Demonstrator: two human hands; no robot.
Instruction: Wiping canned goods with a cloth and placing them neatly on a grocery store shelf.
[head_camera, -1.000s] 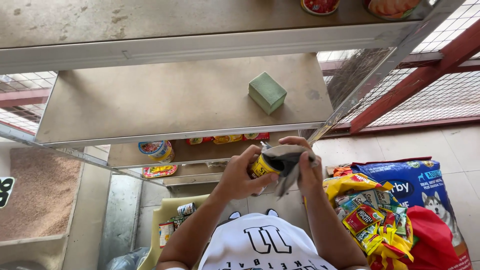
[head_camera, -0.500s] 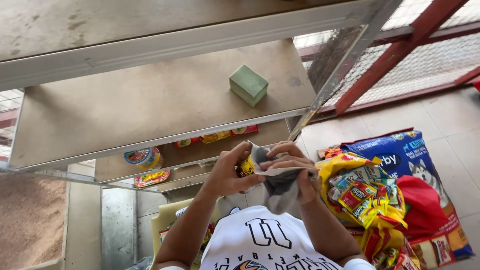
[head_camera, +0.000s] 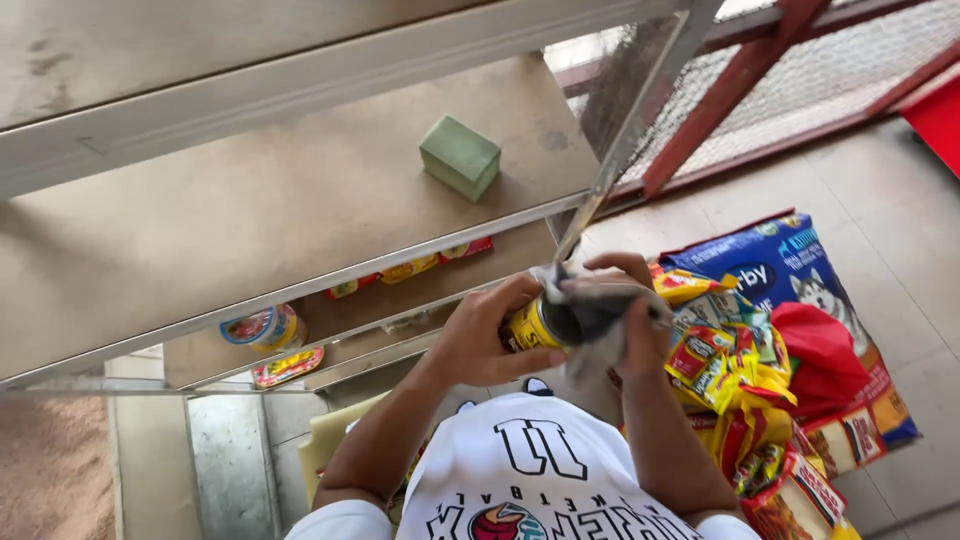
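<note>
hands raised before chest: left hand grips yellow can, right hand clutches grey cloth over it.

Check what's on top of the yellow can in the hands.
A grey cloth is draped over the yellow can's top, pressed there by the right hand. The left hand grips the can's side. The lid under the cloth is hidden.

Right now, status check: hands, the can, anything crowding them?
Left hand grips yellow can. Right hand presses grey cloth on its end. Metal shelf ahead, snack packets beside right hand.
</note>
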